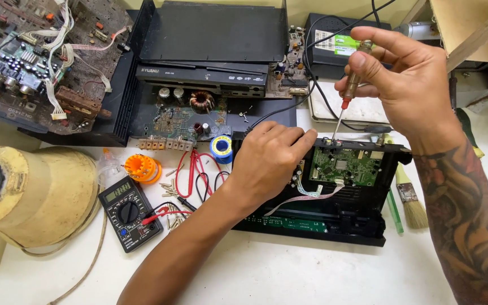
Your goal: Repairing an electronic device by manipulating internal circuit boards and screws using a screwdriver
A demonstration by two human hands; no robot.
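My right hand [405, 73] grips a screwdriver [347, 96] with a clear and red handle, held upright, its tip touching the rear edge of a black open electronics chassis [362, 217]. Inside that chassis a green circuit board [345, 165] is visible with a flat ribbon cable [303, 197]. My left hand [269, 161] rests fingers-curled on the left part of the chassis, pressing it down, covering what lies under it.
A black multimeter [129, 212] with red and black leads lies left of the chassis. An orange solder spool [142, 168], a blue spool [221, 148], a disc player [210, 51], loose circuit boards [35, 62], a yellowed round housing [29, 195] and a paintbrush [410, 197] surround it.
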